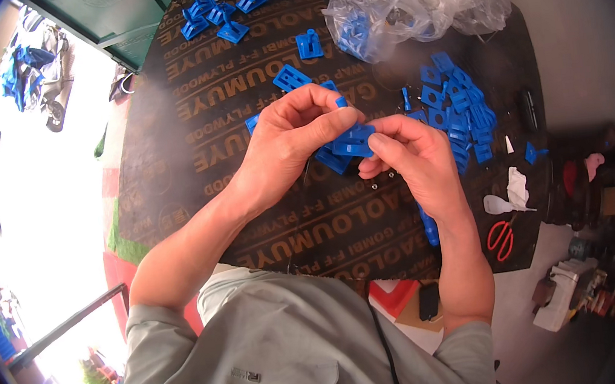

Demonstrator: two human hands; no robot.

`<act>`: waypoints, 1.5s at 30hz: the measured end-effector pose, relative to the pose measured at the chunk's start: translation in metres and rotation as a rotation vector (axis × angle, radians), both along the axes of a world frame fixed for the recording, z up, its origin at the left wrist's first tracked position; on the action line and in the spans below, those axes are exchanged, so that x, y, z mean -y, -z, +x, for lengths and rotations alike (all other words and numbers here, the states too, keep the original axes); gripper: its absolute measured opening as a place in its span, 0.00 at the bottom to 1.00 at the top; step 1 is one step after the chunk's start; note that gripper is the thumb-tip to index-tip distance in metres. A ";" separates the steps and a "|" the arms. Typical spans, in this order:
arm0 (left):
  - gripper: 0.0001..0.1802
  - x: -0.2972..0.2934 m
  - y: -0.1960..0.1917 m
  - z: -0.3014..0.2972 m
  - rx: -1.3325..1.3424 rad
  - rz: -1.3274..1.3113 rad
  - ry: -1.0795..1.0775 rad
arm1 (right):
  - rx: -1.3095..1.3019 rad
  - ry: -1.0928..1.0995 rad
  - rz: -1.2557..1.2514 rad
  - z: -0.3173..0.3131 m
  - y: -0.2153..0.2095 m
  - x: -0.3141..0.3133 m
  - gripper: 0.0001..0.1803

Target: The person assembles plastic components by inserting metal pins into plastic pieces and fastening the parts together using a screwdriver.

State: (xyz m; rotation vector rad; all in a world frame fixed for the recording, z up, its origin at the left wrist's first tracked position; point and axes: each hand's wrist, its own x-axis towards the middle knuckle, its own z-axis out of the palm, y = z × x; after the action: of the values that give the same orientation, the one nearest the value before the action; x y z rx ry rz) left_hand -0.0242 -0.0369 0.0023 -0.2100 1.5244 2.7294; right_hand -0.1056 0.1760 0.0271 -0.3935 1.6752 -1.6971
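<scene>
My left hand (293, 133) pinches a small blue plastic piece (341, 102) between thumb and index finger. Close against it, my right hand (417, 157) grips a slotted blue plastic block (355, 142) by its right end. Both hands are raised in front of me at the middle of the dark printed plywood table (251, 232). More blue parts show beneath and behind the fingers, among them a slotted blue plate (291, 78) beyond my left hand. The fingers partly cover how the small piece and the block meet. Small metal nuts (375, 186) lie near my right fingers.
A heap of blue plates (457, 110) lies to the right. Clear plastic bags (408, 10) stand at the far right, and blue parts with springs (219, 12) at the far left. Red-handled scissors (500, 240), a white squeeze bottle (502, 205) and a blue screwdriver-like tool (429, 225) lie nearer.
</scene>
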 end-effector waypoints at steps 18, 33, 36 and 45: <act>0.09 -0.013 -0.016 0.006 -0.274 -0.821 -0.101 | 0.129 0.008 -0.064 -0.012 0.004 -0.007 0.15; 0.08 -0.009 -0.004 0.003 -0.215 -0.567 -0.055 | 0.211 -0.034 -0.159 -0.016 0.018 -0.009 0.17; 0.09 -0.010 -0.010 0.003 -0.137 -0.525 -0.027 | 0.194 -0.020 -0.160 -0.017 0.019 -0.009 0.18; 0.08 -0.005 -0.011 -0.003 -0.025 -0.264 0.082 | 0.211 -0.056 -0.163 -0.021 0.017 -0.011 0.18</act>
State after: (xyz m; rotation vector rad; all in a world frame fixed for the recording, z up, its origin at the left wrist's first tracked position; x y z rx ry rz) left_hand -0.0269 -0.0318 0.0132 -0.1121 1.8526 2.4722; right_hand -0.1265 0.1872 0.0100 -0.3213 1.3684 -1.7733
